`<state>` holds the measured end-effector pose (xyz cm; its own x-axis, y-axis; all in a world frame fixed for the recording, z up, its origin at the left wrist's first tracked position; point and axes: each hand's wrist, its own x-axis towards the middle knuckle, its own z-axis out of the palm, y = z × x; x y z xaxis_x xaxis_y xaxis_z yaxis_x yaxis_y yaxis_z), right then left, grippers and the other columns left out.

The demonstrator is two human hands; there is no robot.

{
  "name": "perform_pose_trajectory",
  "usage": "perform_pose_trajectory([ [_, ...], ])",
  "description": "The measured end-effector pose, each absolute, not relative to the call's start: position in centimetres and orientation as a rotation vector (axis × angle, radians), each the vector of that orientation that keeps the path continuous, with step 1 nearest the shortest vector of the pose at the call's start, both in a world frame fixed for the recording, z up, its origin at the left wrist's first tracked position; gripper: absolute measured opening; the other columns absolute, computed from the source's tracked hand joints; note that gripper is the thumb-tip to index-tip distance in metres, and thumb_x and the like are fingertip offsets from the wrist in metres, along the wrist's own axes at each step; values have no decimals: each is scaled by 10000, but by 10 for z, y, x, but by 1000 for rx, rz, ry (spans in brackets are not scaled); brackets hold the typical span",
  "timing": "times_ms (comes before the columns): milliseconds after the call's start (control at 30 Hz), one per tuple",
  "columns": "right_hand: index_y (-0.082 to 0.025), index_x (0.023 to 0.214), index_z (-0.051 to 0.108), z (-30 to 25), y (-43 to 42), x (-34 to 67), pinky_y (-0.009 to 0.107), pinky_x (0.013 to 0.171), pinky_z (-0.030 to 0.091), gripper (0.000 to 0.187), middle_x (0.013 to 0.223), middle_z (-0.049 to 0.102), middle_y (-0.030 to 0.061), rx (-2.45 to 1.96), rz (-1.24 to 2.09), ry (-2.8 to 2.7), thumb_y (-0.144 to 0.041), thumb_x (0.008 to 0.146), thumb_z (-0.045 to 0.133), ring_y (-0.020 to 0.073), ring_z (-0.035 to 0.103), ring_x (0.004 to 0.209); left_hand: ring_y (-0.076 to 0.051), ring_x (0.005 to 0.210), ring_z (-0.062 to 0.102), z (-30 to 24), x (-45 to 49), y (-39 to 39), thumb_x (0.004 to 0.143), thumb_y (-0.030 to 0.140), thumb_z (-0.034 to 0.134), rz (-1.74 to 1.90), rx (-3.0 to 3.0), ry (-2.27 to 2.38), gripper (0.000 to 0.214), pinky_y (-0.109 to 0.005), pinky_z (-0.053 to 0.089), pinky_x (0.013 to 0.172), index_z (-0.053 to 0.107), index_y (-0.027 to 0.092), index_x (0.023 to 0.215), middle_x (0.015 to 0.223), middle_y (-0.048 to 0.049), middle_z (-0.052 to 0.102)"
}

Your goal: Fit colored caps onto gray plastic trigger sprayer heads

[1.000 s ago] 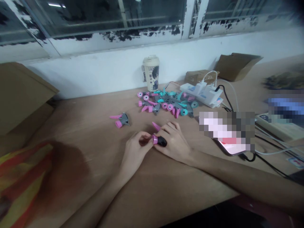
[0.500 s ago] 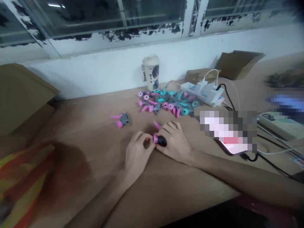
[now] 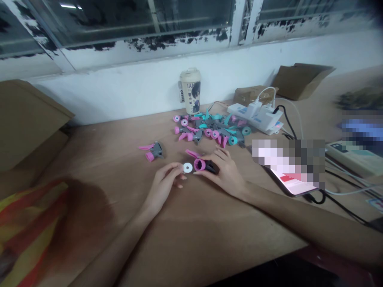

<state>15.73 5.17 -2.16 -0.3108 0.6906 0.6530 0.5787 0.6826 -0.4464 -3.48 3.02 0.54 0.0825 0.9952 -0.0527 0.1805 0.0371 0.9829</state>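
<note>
Between the fingertips of my left hand [image 3: 167, 181] is a white ring-shaped washer [image 3: 188, 168], held by its edge. My right hand [image 3: 224, 171] grips a pink and black spray trigger head [image 3: 200, 164], its pink collar facing left toward the washer with the dark opening showing. A small gap separates the washer from the collar. Another pink and grey spray trigger head [image 3: 154, 151] lies alone on the table to the left. Farther back is a pile of pink, teal and grey trigger heads [image 3: 215, 129].
A lidded coffee cup [image 3: 191, 91] stands behind the pile by the wall. A white power strip [image 3: 257, 115] with cables, a phone [image 3: 295, 185] and a cardboard box [image 3: 302, 79] are on the right. Brown cardboard [image 3: 30, 123] and a red-yellow bag [image 3: 30, 227] are at left.
My left hand has drawn away to the left from the collar, and the white washer now shows in its fingers. The trigger head in my right hand has turned, exposing its collar opening.
</note>
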Motion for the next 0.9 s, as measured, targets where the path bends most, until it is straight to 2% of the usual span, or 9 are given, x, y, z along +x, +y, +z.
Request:
perform_pose_trajectory([
  [400,-246,1025,592,-19,49,156,453,1046,317,279,969,696,-2,-872,293,-2016,-346,774,661,161,638,930,-136,689,552,10,-33,27,788,384,579,967,1423,1276,233,-189,476,504,637,159,804,748,-33,566],
  [633,-239,981,603,-17,49,156,453,1046,317,253,935,699,2,-838,333,-2023,-356,766,666,162,643,911,-123,627,530,5,-28,21,803,376,561,1021,1592,1326,214,-204,469,489,622,173,776,709,-6,575],
  [800,-225,980,604,-17,48,154,438,1050,308,262,932,703,2,-813,350,-2017,-358,764,668,155,645,896,-127,667,530,4,-25,13,808,321,576,1138,1984,1555,142,-232,451,594,608,196,751,744,-2,583],
  [900,-233,1000,602,-17,47,154,442,1039,316,267,936,704,3,-809,356,-2026,-366,774,655,160,644,902,-119,667,532,6,-22,10,807,266,579,1165,2106,1554,87,-228,434,601,598,194,761,758,0,572],
])
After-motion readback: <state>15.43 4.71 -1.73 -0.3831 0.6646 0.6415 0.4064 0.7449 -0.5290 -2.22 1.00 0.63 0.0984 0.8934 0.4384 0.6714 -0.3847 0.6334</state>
